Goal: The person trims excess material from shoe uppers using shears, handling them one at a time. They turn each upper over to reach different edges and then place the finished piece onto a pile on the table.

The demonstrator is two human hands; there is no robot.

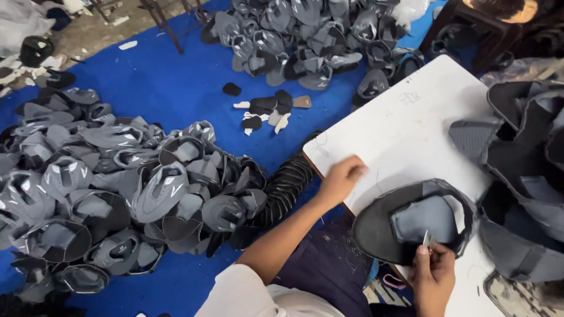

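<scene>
A flat grey and black shoe upper (411, 220) lies on the white board (405, 123) in front of me. My right hand (433, 275) is at its near edge and pinches a small metal tool whose tip rests on the upper. My left hand (342, 178) is curled with its fingers closed and rests on the board's left edge, just left of the upper; nothing shows in it.
A stack of grey and black uppers (523, 170) fills the board's right side. Large piles of similar uppers lie on the blue floor cloth at the left (106, 188) and at the top (305, 41). Small scraps (267, 111) lie between them.
</scene>
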